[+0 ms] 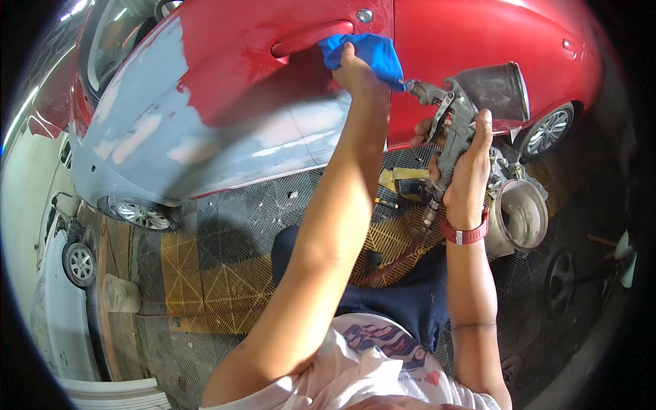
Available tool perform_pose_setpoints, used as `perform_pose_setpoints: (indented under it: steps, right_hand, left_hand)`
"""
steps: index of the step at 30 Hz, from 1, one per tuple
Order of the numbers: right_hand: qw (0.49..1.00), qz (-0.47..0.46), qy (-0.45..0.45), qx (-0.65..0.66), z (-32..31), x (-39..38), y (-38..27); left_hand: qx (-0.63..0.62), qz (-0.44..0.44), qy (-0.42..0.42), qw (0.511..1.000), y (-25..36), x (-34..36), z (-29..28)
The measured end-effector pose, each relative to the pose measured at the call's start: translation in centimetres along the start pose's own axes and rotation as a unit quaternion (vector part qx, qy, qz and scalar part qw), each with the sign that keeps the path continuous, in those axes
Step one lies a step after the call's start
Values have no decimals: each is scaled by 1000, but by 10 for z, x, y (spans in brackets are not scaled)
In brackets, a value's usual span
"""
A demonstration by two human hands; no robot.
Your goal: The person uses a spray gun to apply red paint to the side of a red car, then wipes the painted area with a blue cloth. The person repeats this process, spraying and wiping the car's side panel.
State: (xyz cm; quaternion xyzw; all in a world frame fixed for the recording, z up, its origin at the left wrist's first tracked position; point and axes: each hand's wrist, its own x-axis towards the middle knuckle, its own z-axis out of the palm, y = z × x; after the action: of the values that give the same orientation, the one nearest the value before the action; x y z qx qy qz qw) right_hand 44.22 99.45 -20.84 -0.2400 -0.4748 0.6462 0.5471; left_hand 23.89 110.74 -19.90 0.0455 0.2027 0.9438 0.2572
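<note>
My left hand [354, 68] presses a blue cloth [372, 53] against the side of a red car [471, 48], just right of the red door handle [311, 38]. My right hand [465, 164] grips a grey paint spray gun [454, 113] with a metal cup [497, 89] on top, its nozzle pointing left toward the cloth. A red wristband [466, 232] sits on my right wrist. Large grey primer patches [178, 137] cover the car's left panels.
The floor is grey and yellow grid tiles [205, 273]. A second spray gun with a round open cup [523, 215] lies on the floor to the right. A yellow tool [403, 181] lies under the car's sill. A white car [65, 307] stands at far left.
</note>
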Motion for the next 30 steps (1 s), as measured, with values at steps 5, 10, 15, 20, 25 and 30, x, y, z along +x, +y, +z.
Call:
perform_pose_setpoints:
  steps: [5, 10, 15, 20, 25, 30]
  right_hand:
    - [999, -20, -39, -32, 35, 40, 0]
    - [989, -71, -38, -125, 80, 83, 6]
    - [985, -87, -66, -132, 115, 103, 13]
    - [977, -63, -157, -129, 147, 99, 15]
    - [975, -66, -184, -110, 123, 92, 14]
    - [988, -65, 4, -141, 62, 63, 54]
  left_hand:
    - [202, -91, -185, 957, 44, -13, -64]
    - [187, -135, -183, 956, 123, 16, -135]
    - [268, 108, -147, 946, 190, 34, -108]
    - [475, 382, -149, 779, 235, 57, -79]
    - [510, 321, -233, 763, 229, 89, -74]
    - [475, 133, -168, 854, 241, -7, -135]
